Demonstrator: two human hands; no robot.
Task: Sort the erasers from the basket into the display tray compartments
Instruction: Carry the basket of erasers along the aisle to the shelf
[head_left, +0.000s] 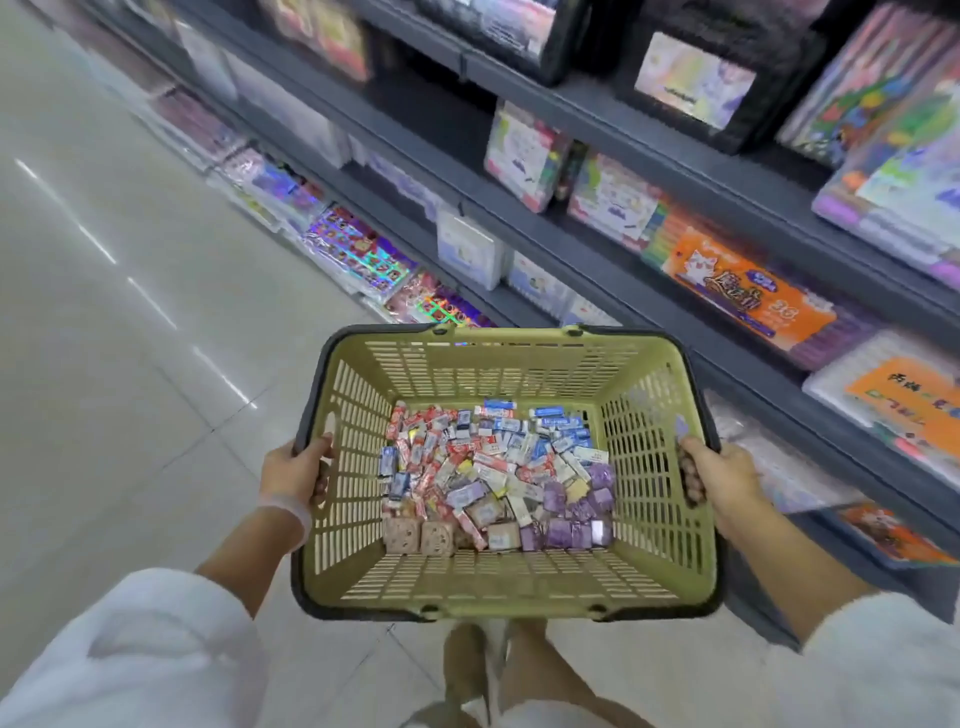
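Between left hand (293, 470) and right hand (719, 475), basket (498, 577).

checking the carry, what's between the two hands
The basket with the erasers heaped inside; left hand and right hand grip opposite sides, head view.

Your single head camera looks forward and steeply down, close over the olive slotted plastic basket (506, 577), dark shelves (597, 260) on your right.
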